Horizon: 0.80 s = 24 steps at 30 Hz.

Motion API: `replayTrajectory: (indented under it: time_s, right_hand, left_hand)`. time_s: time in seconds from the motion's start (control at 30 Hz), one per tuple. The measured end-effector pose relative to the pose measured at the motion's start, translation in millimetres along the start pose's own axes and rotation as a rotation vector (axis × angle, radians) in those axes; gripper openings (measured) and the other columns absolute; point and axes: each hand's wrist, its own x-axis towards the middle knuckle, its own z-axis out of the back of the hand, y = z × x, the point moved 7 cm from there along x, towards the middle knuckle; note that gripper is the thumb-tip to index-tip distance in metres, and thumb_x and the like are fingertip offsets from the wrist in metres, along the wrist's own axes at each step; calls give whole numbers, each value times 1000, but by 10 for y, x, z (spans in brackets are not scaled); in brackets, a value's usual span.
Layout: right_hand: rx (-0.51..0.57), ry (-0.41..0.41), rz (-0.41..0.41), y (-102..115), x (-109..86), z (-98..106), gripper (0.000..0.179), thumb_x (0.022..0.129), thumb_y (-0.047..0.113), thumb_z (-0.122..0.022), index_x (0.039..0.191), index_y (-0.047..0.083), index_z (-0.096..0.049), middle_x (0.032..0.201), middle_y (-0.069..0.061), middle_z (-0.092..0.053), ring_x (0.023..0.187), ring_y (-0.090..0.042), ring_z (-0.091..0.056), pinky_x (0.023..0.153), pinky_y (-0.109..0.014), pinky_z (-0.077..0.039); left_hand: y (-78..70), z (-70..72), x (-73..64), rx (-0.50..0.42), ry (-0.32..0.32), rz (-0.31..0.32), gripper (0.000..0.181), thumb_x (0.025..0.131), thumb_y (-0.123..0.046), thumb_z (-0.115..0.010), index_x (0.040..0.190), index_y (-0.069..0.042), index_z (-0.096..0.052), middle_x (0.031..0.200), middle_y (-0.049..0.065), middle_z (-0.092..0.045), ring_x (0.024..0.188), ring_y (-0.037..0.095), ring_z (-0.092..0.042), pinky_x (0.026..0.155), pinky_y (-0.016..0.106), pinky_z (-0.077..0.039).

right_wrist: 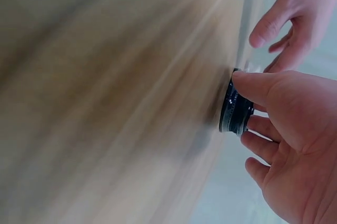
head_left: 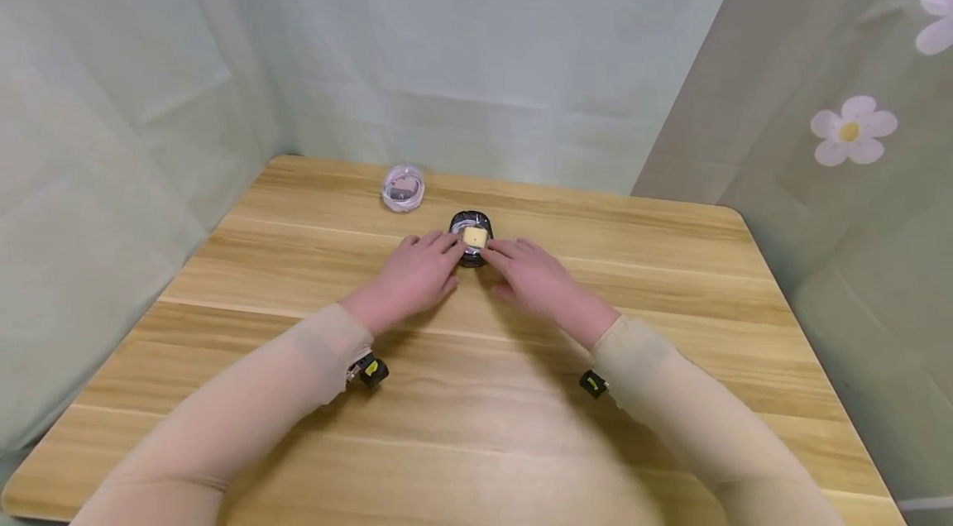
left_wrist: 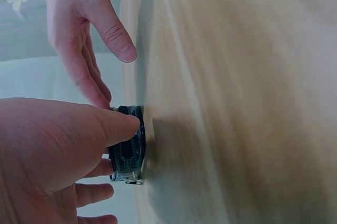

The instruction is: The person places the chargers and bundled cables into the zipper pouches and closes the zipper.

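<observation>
A small black rounded case (head_left: pixel 472 260) lies on the wooden table between both hands. Inside it are a pale yellow block (head_left: pixel 475 237), like a charger plug, and a whitish coiled cable (head_left: pixel 465 225) with shiny clear plastic. The left hand (head_left: pixel 419 274) touches the case's left side with its fingertips, fingers loosely extended. From the other side, the right hand (head_left: pixel 538 282) reaches the right edge with its fingertips, fingers likewise relaxed. In the left wrist view the case (left_wrist: pixel 126 153) shows a dark ridged side, partly covered by the left thumb. The right wrist view shows its side (right_wrist: pixel 236 109) by the right thumb.
Behind the case and to its left, a coiled white cable bundle (head_left: pixel 403 188) with a grey-pink middle lies near the table's back edge. Pale fabric (head_left: pixel 476 54) hangs behind the wooden table (head_left: pixel 476 443) and at both sides.
</observation>
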Motion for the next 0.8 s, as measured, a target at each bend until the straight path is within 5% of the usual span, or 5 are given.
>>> replayTrajectory:
  time_s: [0.8]
  right_hand:
    - [4, 80, -78, -347, 528, -127, 75, 108, 23, -75, 170, 4, -38, 174, -19, -37, 160, -35, -38, 131, -50, -27]
  left_hand:
    - [383, -138, 462, -22, 35, 95, 64, 110, -32, -68, 163, -3, -49, 168, 21, -47, 152, 43, -47, 122, 64, -39]
